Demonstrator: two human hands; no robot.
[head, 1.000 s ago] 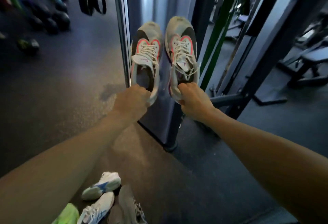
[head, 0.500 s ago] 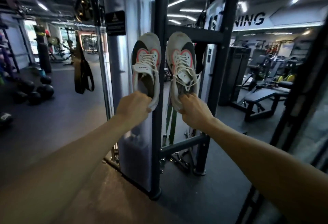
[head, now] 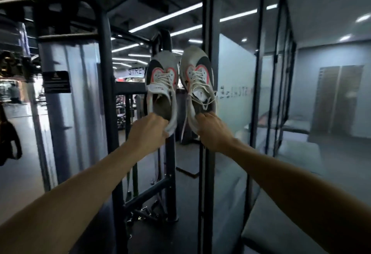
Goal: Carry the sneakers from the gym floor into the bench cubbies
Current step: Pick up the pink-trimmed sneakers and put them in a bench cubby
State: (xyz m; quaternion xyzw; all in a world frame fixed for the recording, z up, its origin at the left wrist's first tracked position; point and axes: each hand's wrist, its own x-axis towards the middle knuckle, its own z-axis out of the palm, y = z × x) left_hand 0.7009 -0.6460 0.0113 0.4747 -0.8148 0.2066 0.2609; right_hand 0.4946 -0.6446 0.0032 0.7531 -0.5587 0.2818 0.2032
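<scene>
Both arms stay outstretched, left hand (head: 149, 131) and right hand (head: 213, 132) gripping sneakers (head: 161, 85).

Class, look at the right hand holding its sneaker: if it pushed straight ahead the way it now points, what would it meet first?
Probably the dark upright post just behind the sneaker held by the right hand; depth is hard to judge.

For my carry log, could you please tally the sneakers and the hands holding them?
Sneakers: 2, left sneaker and right sneaker.
Hands: 2, left hand and right hand, each gripping one sneaker at the heel.
Total: 4.
</scene>
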